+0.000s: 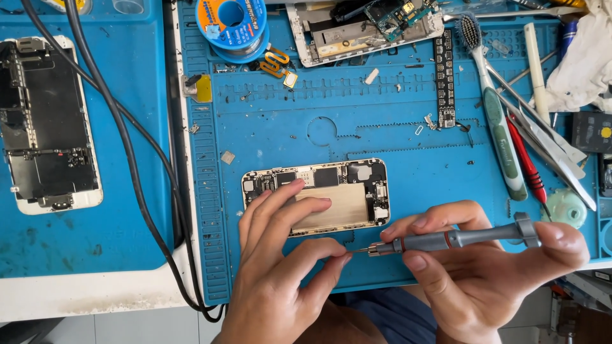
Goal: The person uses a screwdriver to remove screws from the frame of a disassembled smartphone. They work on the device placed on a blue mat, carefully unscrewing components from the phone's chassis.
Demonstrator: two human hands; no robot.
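The left hand (280, 255) lay with its fingers spread over an opened gold phone body (317, 194) flat on the blue repair mat (357, 127), thumb tip touching the bit of a grey precision screwdriver (456, 239) that the right hand (484, 267) pinched near the front and steadied with a fingertip on its rear cap. Above them were a solder spool (232, 24), another dismantled phone frame (363, 28) and a green-handled brush (494, 108) beside tweezers (548, 137) and a red-handled tool (526, 159). To the far left a white-framed opened phone (48, 124) rested on a second blue mat (83, 242), crossed by black cables (131, 153).
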